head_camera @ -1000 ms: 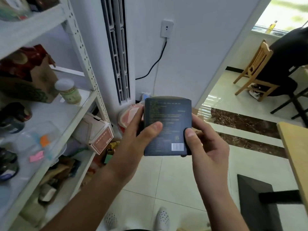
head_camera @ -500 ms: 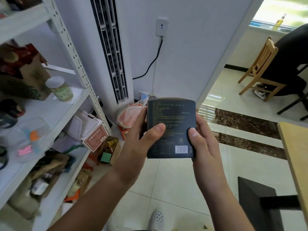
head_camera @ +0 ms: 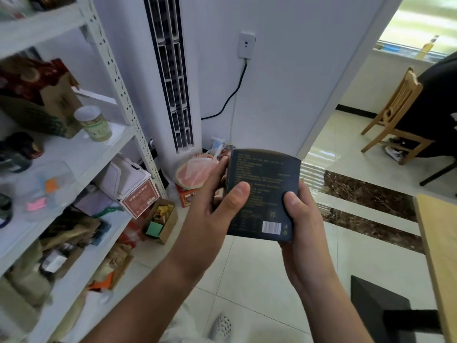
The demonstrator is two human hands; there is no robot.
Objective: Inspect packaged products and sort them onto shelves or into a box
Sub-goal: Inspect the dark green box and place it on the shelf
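I hold a dark blue packaged box [head_camera: 265, 184] upright in front of me, its printed back with small text and a white barcode facing me. My left hand [head_camera: 212, 211] grips its left edge, thumb across the face. My right hand [head_camera: 300, 224] grips the right edge, thumb on the front. The white metal shelf unit [head_camera: 108, 142] stands to my left, holding a paper bag, a green-labelled jar [head_camera: 95, 123], a white and red carton [head_camera: 131, 184] and several loose packets. An open cardboard box [head_camera: 160, 222] with small items sits on the floor by the shelf.
A white tower air conditioner [head_camera: 173, 78] stands against the wall ahead, with a cable running to a wall socket. Bags and a red box lie at its foot. A wooden chair [head_camera: 393, 115] stands at the right rear. A wooden table edge [head_camera: 437, 248] is at right.
The view has shifted slightly right and down, so the shelf sits further left. Both hands keep the same hold on the dark box, which stays upright.
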